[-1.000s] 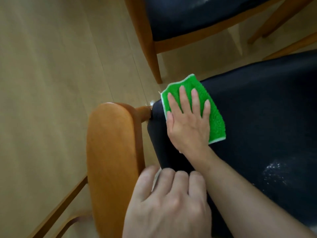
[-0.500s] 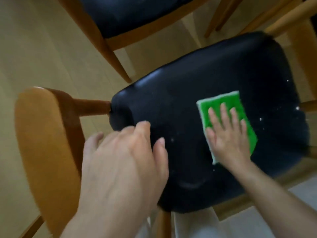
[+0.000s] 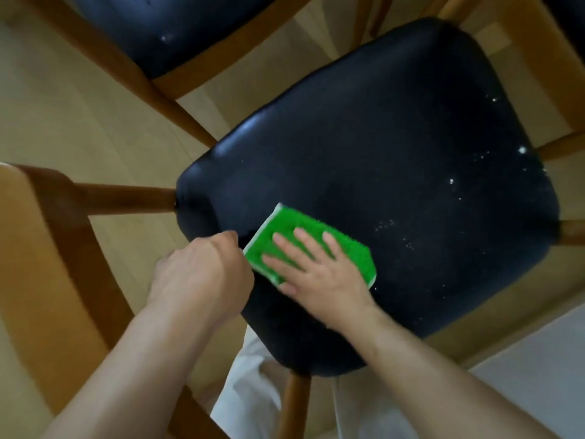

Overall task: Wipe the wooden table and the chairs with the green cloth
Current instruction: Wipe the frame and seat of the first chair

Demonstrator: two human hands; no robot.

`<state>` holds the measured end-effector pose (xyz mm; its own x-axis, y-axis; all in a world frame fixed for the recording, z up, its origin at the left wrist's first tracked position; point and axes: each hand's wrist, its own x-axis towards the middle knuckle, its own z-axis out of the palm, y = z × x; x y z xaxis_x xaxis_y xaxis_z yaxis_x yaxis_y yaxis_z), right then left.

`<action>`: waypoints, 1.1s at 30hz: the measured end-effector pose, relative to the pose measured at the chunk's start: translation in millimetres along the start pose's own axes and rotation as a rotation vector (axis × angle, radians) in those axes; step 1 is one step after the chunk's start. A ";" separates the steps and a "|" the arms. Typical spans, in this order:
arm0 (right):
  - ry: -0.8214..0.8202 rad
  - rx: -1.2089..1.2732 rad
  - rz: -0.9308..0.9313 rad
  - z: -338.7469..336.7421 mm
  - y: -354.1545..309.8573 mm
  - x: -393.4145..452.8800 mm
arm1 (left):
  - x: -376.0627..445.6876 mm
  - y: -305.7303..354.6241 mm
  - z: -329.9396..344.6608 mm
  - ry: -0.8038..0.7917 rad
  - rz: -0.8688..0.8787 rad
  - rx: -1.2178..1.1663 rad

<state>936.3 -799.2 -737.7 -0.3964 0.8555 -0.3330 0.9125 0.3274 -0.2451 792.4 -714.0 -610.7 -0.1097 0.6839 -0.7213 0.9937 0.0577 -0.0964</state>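
A wooden chair with a black padded seat (image 3: 395, 137) fills the view, its curved wooden backrest (image 3: 38, 264) at the left. The green cloth (image 3: 285, 223) lies flat on the seat's near-left part. My right hand (image 3: 316, 274) presses on it with straight, spread fingers. Just left of the cloth, my left hand (image 3: 202, 274) has its fingers curled over the seat's left edge and grips it. White specks (image 3: 452, 182) dot the right side of the seat.
A second chair (image 3: 164, 33) with a black seat stands at the upper left, its wooden legs close to this one. Wooden frame pieces (image 3: 531, 58) run along the upper right. Light wood floor (image 3: 63, 106) lies to the left. White clothing (image 3: 250, 400) shows below the seat.
My right hand slid the cloth from the seat's right part toward its near-left edge. My left hand dropped from in front of the camera onto the seat's edge.
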 end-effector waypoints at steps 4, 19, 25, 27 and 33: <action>0.069 0.051 0.408 -26.6 83.6 34.8 | 5.0 3.5 3.0 0.040 -0.019 -0.018; 0.004 -0.027 0.030 -5.5 55.0 -35.3 | 25.0 41.2 24.4 -0.048 0.005 -0.092; 0.146 0.080 0.721 -39.4 190.3 -22.2 | 52.6 83.4 25.9 -0.037 0.180 -0.150; 0.210 0.088 0.845 -30.7 157.2 -16.2 | 63.3 95.5 22.6 0.093 0.320 -0.244; 0.125 0.135 0.507 11.9 -3.1 -48.5 | 107.1 123.0 18.5 0.067 0.231 -0.237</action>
<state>951.5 -846.5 -731.7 0.1131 0.9369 -0.3308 0.9621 -0.1864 -0.1990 902.4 -647.1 -712.5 0.1129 0.7445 -0.6581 0.9711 0.0577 0.2318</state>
